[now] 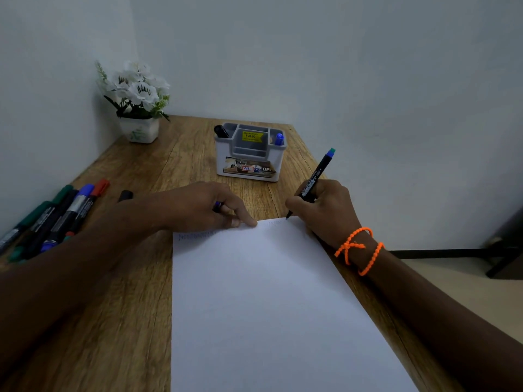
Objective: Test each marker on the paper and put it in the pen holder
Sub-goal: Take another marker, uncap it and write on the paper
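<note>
My right hand [325, 210] grips a black marker [314, 179] with a blue-green end, its tip touching the top edge of the white paper [263, 306]. Faint scribbles run along that top edge. My left hand [203, 207] presses the paper's top edge with its fingertips and holds a small blue cap [217, 206] between curled fingers. The white and grey pen holder [250, 162] stands behind the paper, with a black marker [221, 132] in its left slot and a blue marker [279, 139] in its right slot.
Several markers [56, 216] in green, black, blue and red lie at the wooden table's [127, 292] left edge, with a loose black cap [125, 195] nearby. A white flower pot [138, 128] stands in the far left corner. Walls close in behind and to the left.
</note>
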